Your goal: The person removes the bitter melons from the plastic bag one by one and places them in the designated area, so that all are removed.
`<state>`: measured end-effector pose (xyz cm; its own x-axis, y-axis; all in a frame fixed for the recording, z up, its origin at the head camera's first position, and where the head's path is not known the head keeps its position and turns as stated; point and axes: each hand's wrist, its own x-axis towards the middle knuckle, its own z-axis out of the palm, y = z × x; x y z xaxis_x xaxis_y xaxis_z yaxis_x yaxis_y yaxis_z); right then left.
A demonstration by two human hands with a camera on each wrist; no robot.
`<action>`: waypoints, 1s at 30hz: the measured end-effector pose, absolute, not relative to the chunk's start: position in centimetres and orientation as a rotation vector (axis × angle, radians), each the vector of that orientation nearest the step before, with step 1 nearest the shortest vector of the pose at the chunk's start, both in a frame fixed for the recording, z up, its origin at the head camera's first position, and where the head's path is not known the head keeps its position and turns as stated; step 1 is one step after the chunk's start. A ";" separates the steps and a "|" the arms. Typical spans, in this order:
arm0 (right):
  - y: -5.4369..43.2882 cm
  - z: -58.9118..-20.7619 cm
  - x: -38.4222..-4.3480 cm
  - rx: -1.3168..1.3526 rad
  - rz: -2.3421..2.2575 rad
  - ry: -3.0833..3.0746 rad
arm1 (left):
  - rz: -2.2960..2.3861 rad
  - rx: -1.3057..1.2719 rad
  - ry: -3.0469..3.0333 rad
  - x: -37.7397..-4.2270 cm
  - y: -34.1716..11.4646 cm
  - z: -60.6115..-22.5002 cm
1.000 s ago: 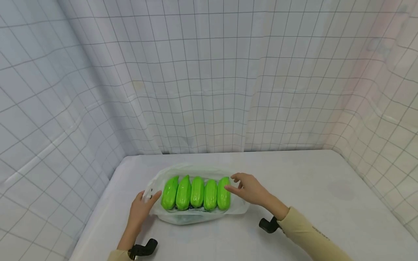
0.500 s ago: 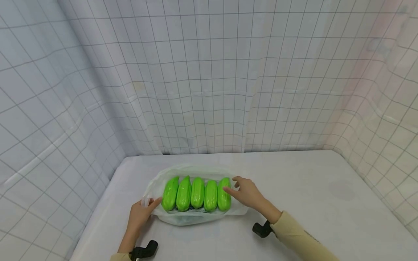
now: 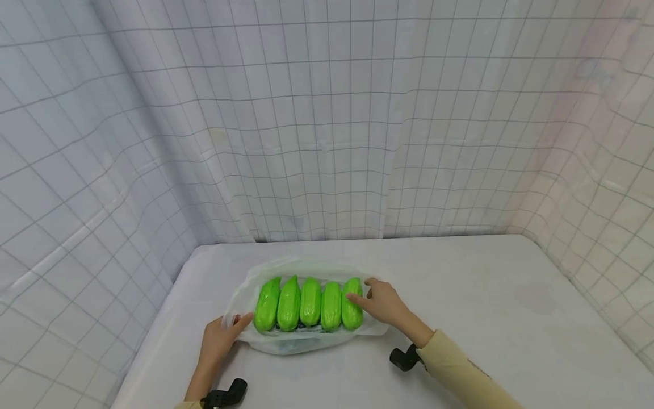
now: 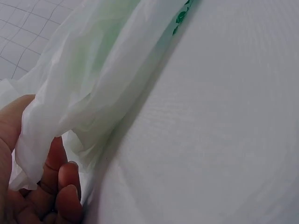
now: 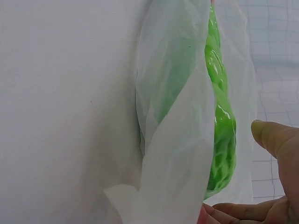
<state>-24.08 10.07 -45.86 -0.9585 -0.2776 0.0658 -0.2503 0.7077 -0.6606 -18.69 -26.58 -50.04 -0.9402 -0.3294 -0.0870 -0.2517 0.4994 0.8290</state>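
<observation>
A translucent white plastic bag (image 3: 286, 343) lies on the white table, its mouth spread wide. Several glossy, bright green, elongated gourds (image 3: 310, 301) sit side by side in it. My left hand (image 3: 217, 341) holds the bag's left edge; in the left wrist view, thin plastic (image 4: 42, 135) runs between the thumb and curled fingers. At the other end, my right hand (image 3: 385, 307) has its thumb apart from its fingers, over the rightmost gourd (image 3: 351, 304). In the right wrist view, its fingers (image 5: 243, 212) reach behind the bag's edge, beside the ridged end of that gourd (image 5: 223, 149).
The white tabletop (image 3: 480, 295) extends to the right of the bag and in front of it. White curtains with a dark grid (image 3: 317, 142) hang behind the table and along both sides. Each wrist carries a black camera mount (image 3: 403, 359).
My right hand has shifted slightly left and down, its thumb further over the rightmost gourd. My left hand has lowered slightly and gathered the bag's left edge. The gourds have barely moved.
</observation>
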 end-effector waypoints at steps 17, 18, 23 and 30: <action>9.4 -46.7 -24.7 -0.374 -1.173 2.827 | -1.463 0.493 -2.644 -18.6 -26.6 -50.1; 9.3 -46.7 -24.7 -0.372 -1.173 2.826 | -1.465 0.493 -2.645 -18.6 -26.6 -50.0; 9.1 -46.9 -24.8 -0.342 -1.156 2.813 | -1.469 0.490 -2.651 -18.7 -26.6 -50.1; 8.9 -46.8 -24.8 -0.305 -1.154 2.805 | -1.468 0.485 -2.637 -18.8 -26.6 -50.3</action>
